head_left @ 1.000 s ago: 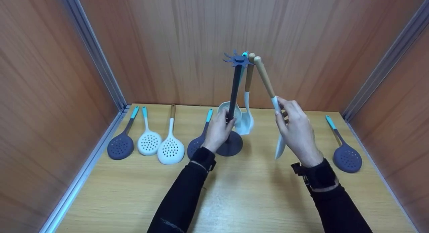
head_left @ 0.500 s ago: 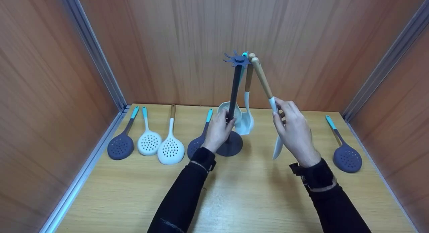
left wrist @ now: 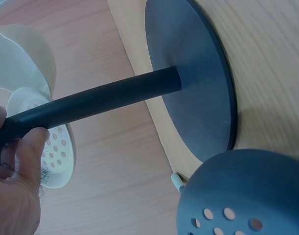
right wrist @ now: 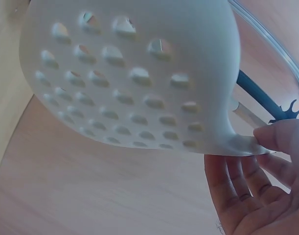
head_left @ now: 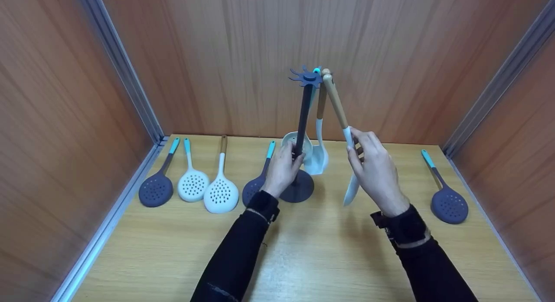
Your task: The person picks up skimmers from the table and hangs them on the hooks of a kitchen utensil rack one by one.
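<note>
My left hand (head_left: 282, 169) grips the black pole of a utensil stand (head_left: 305, 115), which has a round base and a hooked ring on top. My right hand (head_left: 376, 172) pinches the white neck of a skimmer (head_left: 336, 100), its wooden handle pointing up and leaning toward the hooks. In the right wrist view its perforated white head (right wrist: 125, 83) fills much of the picture. The handle's tip overlaps the ring's right side in the head view. A white ladle (head_left: 318, 156) with a wooden handle and a pale perforated utensil (left wrist: 58, 154) hang behind the pole.
On the table left of the stand lie a dark skimmer (head_left: 156, 189), two white skimmers (head_left: 193, 185) side by side, and another dark skimmer (head_left: 253, 187) near my left hand. One more dark skimmer (head_left: 449, 205) lies far right. Wooden panels (head_left: 243, 46) enclose the back and sides.
My right hand has shifted slightly left with the skimmer, bringing its handle tip closer to the stand's hooks. The left hand and the stand stay in place.
</note>
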Motion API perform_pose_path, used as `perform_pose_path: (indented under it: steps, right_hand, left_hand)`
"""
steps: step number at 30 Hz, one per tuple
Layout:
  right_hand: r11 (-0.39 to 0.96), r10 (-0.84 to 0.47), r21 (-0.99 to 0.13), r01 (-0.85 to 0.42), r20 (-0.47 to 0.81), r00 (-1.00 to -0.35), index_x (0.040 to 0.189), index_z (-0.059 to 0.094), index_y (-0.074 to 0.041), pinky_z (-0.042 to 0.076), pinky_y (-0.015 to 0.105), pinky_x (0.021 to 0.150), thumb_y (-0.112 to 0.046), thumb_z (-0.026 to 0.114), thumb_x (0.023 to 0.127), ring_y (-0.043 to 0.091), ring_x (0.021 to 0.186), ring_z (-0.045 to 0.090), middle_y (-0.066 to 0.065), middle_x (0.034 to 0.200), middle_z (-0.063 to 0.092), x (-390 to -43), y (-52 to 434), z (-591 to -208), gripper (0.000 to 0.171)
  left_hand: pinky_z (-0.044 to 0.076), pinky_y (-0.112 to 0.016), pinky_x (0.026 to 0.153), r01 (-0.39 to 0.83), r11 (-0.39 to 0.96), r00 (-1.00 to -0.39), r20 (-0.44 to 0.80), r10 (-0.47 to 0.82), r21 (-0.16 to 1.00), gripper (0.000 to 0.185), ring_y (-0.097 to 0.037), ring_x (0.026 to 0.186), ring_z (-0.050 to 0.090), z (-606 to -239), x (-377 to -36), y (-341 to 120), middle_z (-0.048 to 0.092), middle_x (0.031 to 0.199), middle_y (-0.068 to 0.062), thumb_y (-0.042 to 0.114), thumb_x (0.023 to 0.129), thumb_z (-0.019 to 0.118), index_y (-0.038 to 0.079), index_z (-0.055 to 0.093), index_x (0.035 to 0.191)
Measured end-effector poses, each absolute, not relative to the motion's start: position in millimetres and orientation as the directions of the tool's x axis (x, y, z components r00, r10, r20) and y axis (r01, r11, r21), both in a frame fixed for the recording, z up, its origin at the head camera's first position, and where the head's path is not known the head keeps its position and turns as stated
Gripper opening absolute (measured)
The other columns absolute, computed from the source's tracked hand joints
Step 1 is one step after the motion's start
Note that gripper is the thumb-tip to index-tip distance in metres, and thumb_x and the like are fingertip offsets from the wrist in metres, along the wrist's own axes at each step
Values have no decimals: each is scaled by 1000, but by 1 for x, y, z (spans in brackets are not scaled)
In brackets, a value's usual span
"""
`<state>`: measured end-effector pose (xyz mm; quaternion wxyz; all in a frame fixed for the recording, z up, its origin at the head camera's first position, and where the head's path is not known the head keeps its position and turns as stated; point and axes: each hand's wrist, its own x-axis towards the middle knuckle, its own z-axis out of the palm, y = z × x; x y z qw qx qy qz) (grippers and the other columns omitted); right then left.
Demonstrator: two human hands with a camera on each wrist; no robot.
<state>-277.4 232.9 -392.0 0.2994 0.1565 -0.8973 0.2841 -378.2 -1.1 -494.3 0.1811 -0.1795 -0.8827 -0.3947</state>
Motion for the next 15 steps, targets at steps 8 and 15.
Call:
perform_pose_path:
  steps: [8, 15]
  right_hand:
    - [779, -133, -419, -467, 618, -775, 146, 55, -13, 61, 35, 67, -20, 63, 104, 19, 88, 69, 6, 120, 62, -279, 227, -394, 43]
    - [772, -127, -443, -456, 595, -793, 145, 54, -12, 61, 34, 69, -19, 64, 104, 19, 90, 68, 6, 121, 62, -280, 222, -396, 43]
  left_hand:
    - [56, -33, 83, 523, 619, -824, 534, 192, 586, 23, -20, 98, 67, -494, -376, -2, 68, 107, -7, 23, 103, 65, 7, 57, 117]
    - [56, -32, 84, 522, 618, -825, 532, 190, 588, 23, -20, 100, 67, -493, -376, -2, 68, 108, -6, 23, 103, 66, 8, 57, 117]
